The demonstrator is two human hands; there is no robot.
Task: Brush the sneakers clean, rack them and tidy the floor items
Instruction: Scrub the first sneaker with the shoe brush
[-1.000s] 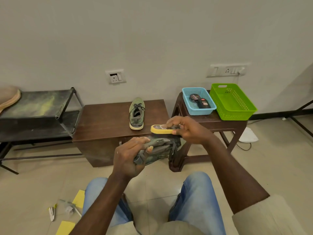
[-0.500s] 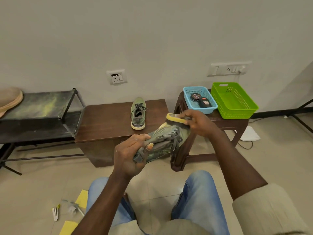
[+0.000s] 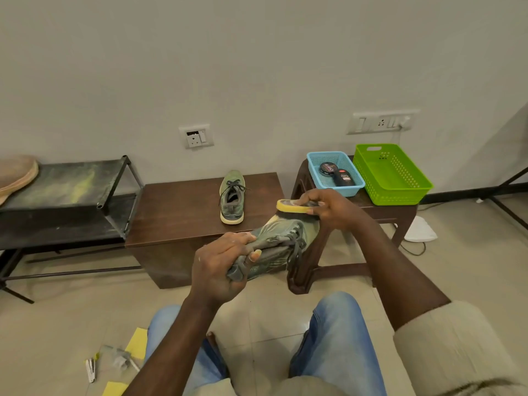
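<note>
Left hand [image 3: 220, 267] grips sneaker [image 3: 281, 244] heel; right hand [image 3: 333, 208] holds brush [image 3: 291, 206] on its toe

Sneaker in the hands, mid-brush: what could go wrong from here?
1. The left hand grips the sneaker at its heel end only; pressure from the brush in the right hand near the toe could twist it loose.
2. Dust brushed off may land on the second sneaker on the table beyond.
3. The floor items lie by the left knee; standing up could scatter them.
</note>
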